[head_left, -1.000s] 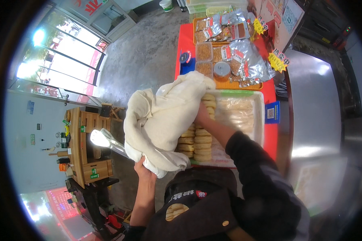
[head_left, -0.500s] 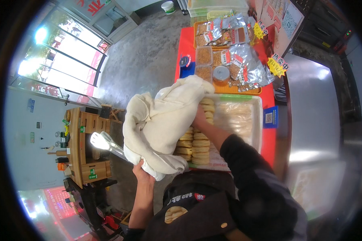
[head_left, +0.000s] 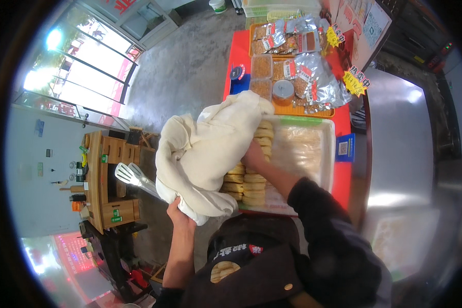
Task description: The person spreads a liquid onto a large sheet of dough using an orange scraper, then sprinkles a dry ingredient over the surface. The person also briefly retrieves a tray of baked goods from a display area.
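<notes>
A large cream cloth (head_left: 215, 149) is bunched and draped over the left part of a white tray (head_left: 329, 154). My left hand (head_left: 180, 211) grips the cloth's near-left lower edge, thumb on top. The head of metal tongs (head_left: 131, 175) juts out to the left from beneath the cloth, near that hand; its handle end is hidden. My right hand (head_left: 252, 155) reaches across the tray to the cloth's right edge, above the stacked round flatbreads (head_left: 254, 187); its fingers are hidden by the cloth. The flatbreads stand in rows, partly covered.
Beyond the tray, orange trays (head_left: 318, 112) hold silver packets (head_left: 313, 77), clear tubs (head_left: 262, 66) and a lidded jar (head_left: 283, 92). A blue code stand (head_left: 345, 148) is at the red table's right edge. A steel counter (head_left: 400, 138) lies right; a wooden cabinet (head_left: 113, 179) stands left.
My right hand has shifted slightly left and nearer along the cloth's edge. The cloth and my left hand have moved slightly left; the whole view has shifted a little.
</notes>
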{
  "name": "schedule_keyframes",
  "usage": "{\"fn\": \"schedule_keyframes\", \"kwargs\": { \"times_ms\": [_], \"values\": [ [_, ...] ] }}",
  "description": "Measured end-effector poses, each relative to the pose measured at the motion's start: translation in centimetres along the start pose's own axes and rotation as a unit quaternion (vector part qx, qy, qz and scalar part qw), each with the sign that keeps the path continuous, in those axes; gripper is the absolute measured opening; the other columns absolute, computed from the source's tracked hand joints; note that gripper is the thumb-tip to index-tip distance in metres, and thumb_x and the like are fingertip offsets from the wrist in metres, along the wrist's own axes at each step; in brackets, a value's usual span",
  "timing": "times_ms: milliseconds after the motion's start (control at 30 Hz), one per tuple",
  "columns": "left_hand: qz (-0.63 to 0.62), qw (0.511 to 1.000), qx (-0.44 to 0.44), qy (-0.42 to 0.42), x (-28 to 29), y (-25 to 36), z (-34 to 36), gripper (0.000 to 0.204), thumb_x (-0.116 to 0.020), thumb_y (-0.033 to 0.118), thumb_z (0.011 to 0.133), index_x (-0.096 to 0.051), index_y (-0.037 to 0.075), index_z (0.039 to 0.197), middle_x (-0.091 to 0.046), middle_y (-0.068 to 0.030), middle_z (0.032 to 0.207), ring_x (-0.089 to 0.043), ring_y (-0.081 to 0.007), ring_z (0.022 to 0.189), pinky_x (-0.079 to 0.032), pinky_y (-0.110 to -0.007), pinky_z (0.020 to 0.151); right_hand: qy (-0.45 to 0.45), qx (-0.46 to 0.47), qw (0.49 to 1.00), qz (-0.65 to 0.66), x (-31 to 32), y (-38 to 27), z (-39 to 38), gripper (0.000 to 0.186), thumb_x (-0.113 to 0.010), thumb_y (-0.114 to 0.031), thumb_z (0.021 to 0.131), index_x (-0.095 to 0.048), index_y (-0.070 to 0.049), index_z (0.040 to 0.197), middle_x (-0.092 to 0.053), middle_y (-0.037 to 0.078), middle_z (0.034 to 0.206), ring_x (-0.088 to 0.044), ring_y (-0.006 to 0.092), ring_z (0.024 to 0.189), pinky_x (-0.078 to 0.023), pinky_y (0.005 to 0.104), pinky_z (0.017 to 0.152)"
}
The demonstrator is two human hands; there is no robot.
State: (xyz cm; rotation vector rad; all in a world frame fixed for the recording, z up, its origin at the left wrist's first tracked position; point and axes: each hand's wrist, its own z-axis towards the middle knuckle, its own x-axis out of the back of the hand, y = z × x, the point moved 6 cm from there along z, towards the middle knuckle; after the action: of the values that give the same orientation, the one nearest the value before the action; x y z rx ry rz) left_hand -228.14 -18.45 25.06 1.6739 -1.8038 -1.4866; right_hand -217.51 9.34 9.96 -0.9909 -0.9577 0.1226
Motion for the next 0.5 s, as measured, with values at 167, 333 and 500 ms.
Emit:
{"fn": "schedule_keyframes", "kwargs": {
  "times_ms": [167, 333, 500],
  "values": [
    [0.009, 1.0, -0.011, 0.017, -0.4, 0.2, 0.0, 0.058, -0.05, 0.026, 0.096, -0.05, -0.003, 0.146, -0.064, -0.0196, 0.136, -0.062, -0.037, 0.125, -0.05, -0.049, 0.11, -0.08, -0.004, 0.997, -0.022, -0.6, 1.1, 0.5, 0.031, -0.064, -0.005, 0.085, -0.071, -0.003, 0.115, -0.072, 0.021, 0.114, -0.065, 0.0417, 0.111, -0.049, 0.055, 0.096],
    [-0.031, 0.999, 0.028, -0.006, 0.0, -0.3, 0.0, 0.065, -0.055, 0.016, 0.091, -0.044, 0.0, 0.152, -0.063, -0.0194, 0.14, -0.063, -0.0372, 0.127, -0.051, -0.051, 0.111, -0.045, 0.018, 0.998, -0.041, -0.9, 1.1, 0.8, 0.025, -0.063, -0.006, 0.088, -0.072, -0.004, 0.112, -0.074, 0.02, 0.107, -0.068, 0.041, 0.104, -0.052, 0.0531, 0.091],
    [0.015, 1.0, -0.003, 0.012, 0.8, -0.6, -0.2, 0.065, -0.054, 0.019, 0.092, -0.044, -0.002, 0.152, -0.06, -0.0202, 0.142, -0.061, -0.039, 0.129, -0.05, -0.051, 0.112, -0.009, -0.07, 0.998, 0.002, -1.6, 1.7, 1.1, 0.024, -0.062, -0.011, 0.091, -0.072, -0.004, 0.112, -0.073, 0.021, 0.11, -0.068, 0.0414, 0.104, -0.053, 0.0524, 0.086]
  ]
}}
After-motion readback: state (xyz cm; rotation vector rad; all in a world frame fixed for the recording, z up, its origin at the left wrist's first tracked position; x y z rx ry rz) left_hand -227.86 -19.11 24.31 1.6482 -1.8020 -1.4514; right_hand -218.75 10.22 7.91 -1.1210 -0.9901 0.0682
